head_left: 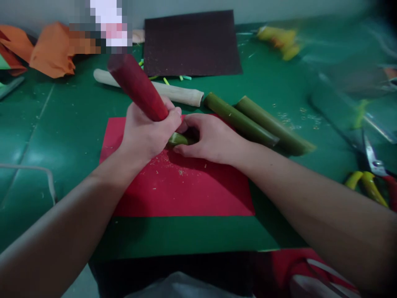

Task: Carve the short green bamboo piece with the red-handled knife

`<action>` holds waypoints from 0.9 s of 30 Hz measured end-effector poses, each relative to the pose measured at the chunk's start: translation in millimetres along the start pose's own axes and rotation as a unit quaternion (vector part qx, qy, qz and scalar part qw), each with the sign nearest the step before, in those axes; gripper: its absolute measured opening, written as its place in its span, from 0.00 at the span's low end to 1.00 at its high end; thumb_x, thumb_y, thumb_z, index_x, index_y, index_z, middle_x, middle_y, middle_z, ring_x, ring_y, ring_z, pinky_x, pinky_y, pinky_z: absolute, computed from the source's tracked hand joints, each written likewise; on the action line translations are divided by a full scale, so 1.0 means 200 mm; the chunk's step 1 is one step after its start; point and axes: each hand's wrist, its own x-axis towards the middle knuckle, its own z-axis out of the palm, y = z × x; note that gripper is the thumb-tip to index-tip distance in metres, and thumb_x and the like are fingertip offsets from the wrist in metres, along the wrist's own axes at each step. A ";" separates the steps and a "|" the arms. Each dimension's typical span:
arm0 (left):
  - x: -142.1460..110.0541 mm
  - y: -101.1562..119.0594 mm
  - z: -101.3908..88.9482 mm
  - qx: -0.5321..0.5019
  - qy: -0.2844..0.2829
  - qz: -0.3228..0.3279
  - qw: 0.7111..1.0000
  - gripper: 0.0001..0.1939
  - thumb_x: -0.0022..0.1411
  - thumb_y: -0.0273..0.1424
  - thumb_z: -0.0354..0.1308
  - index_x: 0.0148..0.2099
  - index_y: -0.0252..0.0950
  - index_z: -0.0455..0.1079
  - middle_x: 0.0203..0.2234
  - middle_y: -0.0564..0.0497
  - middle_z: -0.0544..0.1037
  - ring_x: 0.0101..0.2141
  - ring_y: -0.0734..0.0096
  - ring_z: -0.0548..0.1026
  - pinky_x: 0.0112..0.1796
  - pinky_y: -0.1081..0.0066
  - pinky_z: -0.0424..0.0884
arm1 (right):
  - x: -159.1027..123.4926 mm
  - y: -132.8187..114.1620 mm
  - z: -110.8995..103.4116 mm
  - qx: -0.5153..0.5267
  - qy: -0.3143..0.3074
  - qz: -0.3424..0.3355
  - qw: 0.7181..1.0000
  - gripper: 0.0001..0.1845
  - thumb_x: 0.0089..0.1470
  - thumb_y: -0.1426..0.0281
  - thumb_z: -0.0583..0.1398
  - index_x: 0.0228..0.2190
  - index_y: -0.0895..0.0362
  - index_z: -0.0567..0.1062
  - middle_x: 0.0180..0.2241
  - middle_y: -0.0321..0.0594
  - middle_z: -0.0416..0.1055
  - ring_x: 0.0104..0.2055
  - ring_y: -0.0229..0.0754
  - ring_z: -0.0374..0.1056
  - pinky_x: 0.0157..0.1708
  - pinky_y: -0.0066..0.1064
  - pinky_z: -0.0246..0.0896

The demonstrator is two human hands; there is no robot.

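My left hand (145, 130) is closed around a thick red rod (139, 89), which slants up and away to the left. What it meets at its lower end is hidden by my fingers. Beside it, the curled fingers of my right hand (207, 136) grip a short green bamboo piece (176, 140), mostly covered by both hands. Both hands rest over a red sheet (186, 198) sprinkled with small pale shavings. Just beyond my right hand lie a dark green bamboo tube (242, 120) and a lighter green bamboo tube (276, 126).
A pale stick (182, 94) lies behind my hands, before a dark brown sheet (192, 43). Crumpled orange material (52, 49) is at back left, a yellow object (281, 41) at back right. Yellow-and-red-handled cutters (372, 174) lie at right, a bent white rod (49, 180) at left.
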 end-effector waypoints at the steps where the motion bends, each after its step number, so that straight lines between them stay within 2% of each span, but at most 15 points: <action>1: 0.00 0.00 -0.01 -0.004 -0.012 -0.008 1.000 0.12 0.53 0.26 0.65 0.22 0.40 0.68 0.15 0.57 0.68 0.19 0.75 0.67 0.20 0.71 0.64 | 0.00 0.00 0.00 -0.002 -0.002 0.000 1.000 0.15 0.45 0.64 0.69 0.30 0.55 0.71 0.30 0.33 0.69 0.30 0.37 0.61 0.32 0.34 0.52; 5: 0.00 0.03 -0.04 -0.028 -0.069 -0.017 0.997 0.12 0.52 0.27 0.63 0.19 0.39 0.68 0.13 0.57 0.66 0.16 0.76 0.62 0.17 0.71 0.56 | 0.00 0.00 0.00 -0.007 -0.001 -0.001 1.000 0.15 0.45 0.63 0.69 0.31 0.55 0.71 0.31 0.34 0.71 0.31 0.37 0.62 0.32 0.34 0.52; 8: 0.00 0.05 -0.06 -0.035 -0.100 -0.004 0.994 0.13 0.52 0.27 0.63 0.18 0.39 0.68 0.13 0.56 0.65 0.18 0.76 0.62 0.19 0.70 0.56 | 0.00 0.00 0.01 0.002 0.002 -0.003 1.000 0.15 0.45 0.63 0.69 0.31 0.55 0.71 0.31 0.33 0.70 0.31 0.37 0.62 0.32 0.34 0.52; 11: 0.00 0.04 -0.05 -0.030 -0.106 0.002 0.994 0.13 0.52 0.25 0.62 0.18 0.39 0.68 0.13 0.56 0.65 0.19 0.75 0.63 0.20 0.68 0.58 | 0.00 0.00 0.00 0.004 -0.001 -0.002 1.000 0.14 0.45 0.64 0.69 0.32 0.55 0.71 0.30 0.33 0.69 0.31 0.37 0.61 0.32 0.33 0.52; 14: -0.01 0.02 -0.02 -0.038 -0.074 0.022 0.996 0.12 0.53 0.26 0.65 0.20 0.40 0.69 0.13 0.57 0.66 0.17 0.76 0.63 0.19 0.68 0.60 | 0.00 0.00 0.00 0.002 0.002 -0.002 1.000 0.14 0.45 0.65 0.69 0.32 0.55 0.71 0.31 0.33 0.69 0.31 0.37 0.61 0.32 0.34 0.52; 17: -0.02 0.01 0.01 -0.044 0.002 0.029 0.999 0.11 0.54 0.27 0.67 0.24 0.40 0.70 0.16 0.58 0.69 0.17 0.77 0.66 0.21 0.69 0.65 | 0.00 -0.01 0.00 -0.006 -0.001 -0.003 1.000 0.14 0.45 0.65 0.69 0.31 0.55 0.70 0.30 0.33 0.69 0.30 0.37 0.60 0.31 0.34 0.51; 19: -0.01 0.00 0.01 -0.045 0.013 0.020 0.999 0.11 0.55 0.26 0.68 0.24 0.40 0.70 0.16 0.58 0.70 0.17 0.77 0.66 0.20 0.70 0.65 | 0.00 -0.01 0.00 -0.006 -0.005 0.000 1.000 0.14 0.45 0.65 0.69 0.31 0.55 0.71 0.30 0.33 0.69 0.30 0.37 0.60 0.31 0.34 0.51; 22: 0.00 -0.01 -0.02 -0.056 -0.034 -0.001 0.998 0.12 0.56 0.29 0.66 0.22 0.40 0.70 0.14 0.58 0.69 0.13 0.79 0.62 0.15 0.70 0.56 | 0.00 -0.01 0.00 -0.007 -0.006 0.007 1.000 0.15 0.45 0.64 0.70 0.32 0.55 0.72 0.31 0.34 0.71 0.31 0.37 0.61 0.31 0.34 0.52; 24: 0.01 -0.02 -0.04 -0.086 -0.069 0.031 0.993 0.14 0.53 0.31 0.67 0.19 0.41 0.69 0.10 0.59 0.66 0.10 0.80 0.58 0.12 0.69 0.49 | 0.00 -0.01 0.00 -0.009 -0.006 0.007 1.000 0.15 0.45 0.64 0.70 0.31 0.55 0.71 0.31 0.34 0.71 0.30 0.37 0.61 0.31 0.34 0.52; 27: 0.01 0.00 -0.06 -0.051 -0.102 0.020 0.993 0.14 0.54 0.27 0.64 0.19 0.40 0.69 0.12 0.58 0.65 0.14 0.79 0.60 0.16 0.69 0.53 | 0.00 -0.01 0.00 -0.004 -0.001 0.002 1.000 0.15 0.45 0.63 0.69 0.30 0.54 0.70 0.30 0.33 0.70 0.30 0.37 0.61 0.31 0.34 0.52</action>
